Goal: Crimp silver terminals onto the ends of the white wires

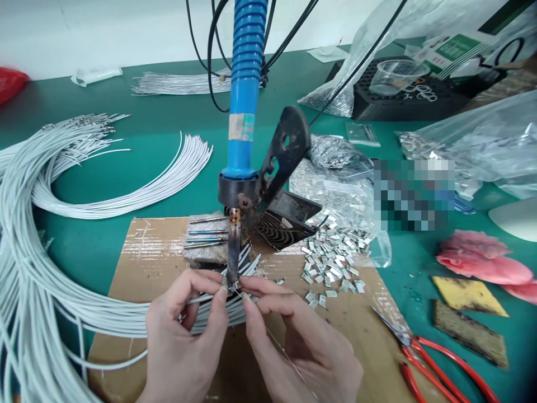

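A blue-handled soldering iron (244,95) hangs upright in a black holder, its dark tip (234,260) pointing down between my hands. My left hand (188,330) is closed in a pinch on a white cable (200,299), right beside the tip. At the cable's end, under the tip, sits a small shiny metal piece (235,285); my fingers partly hide it. With thumb and forefinger, my right hand (293,336) pinches a thin solder wire (287,355), which trails down across the palm. Its upper end reaches the metal piece.
Bundled white cables (25,224) curve in from the left over a cardboard sheet (138,252). Loose metal clips (331,257) lie right of the iron, before a clear bag (331,190). Red-handled pliers (436,364), sponges (470,295) and pink cloth (482,260) are at right.
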`<act>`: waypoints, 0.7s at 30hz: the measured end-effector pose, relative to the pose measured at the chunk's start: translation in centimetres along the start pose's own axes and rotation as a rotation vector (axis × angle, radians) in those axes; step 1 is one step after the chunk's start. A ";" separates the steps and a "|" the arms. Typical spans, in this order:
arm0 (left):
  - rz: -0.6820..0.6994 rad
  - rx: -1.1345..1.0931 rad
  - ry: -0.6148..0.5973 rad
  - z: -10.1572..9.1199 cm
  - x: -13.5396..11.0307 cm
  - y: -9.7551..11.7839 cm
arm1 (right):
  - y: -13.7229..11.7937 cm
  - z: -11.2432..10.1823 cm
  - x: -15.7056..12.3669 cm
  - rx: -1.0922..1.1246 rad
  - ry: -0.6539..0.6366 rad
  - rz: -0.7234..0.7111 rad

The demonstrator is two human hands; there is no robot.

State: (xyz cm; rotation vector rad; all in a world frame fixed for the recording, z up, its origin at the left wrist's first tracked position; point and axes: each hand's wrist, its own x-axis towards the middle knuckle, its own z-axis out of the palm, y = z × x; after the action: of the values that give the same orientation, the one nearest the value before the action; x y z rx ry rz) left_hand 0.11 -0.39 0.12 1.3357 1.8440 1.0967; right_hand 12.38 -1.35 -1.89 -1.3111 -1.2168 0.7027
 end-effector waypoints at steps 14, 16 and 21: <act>0.014 -0.001 -0.063 -0.2 0.3 -0.8 | 0.0 0.1 0.2 -0.006 -0.001 -0.003; 0.006 -0.003 -0.055 -0.1 0.2 -0.8 | 0.0 0.1 0.1 -0.003 0.009 -0.009; 0.005 0.000 -0.037 0.1 0.1 -0.6 | 0.1 0.3 0.0 0.026 0.028 -0.020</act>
State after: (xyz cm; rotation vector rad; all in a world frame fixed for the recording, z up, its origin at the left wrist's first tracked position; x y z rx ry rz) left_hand -0.15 -0.41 -0.46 1.3521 1.8157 1.0673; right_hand 12.13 -1.28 -2.04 -1.2818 -1.1931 0.6811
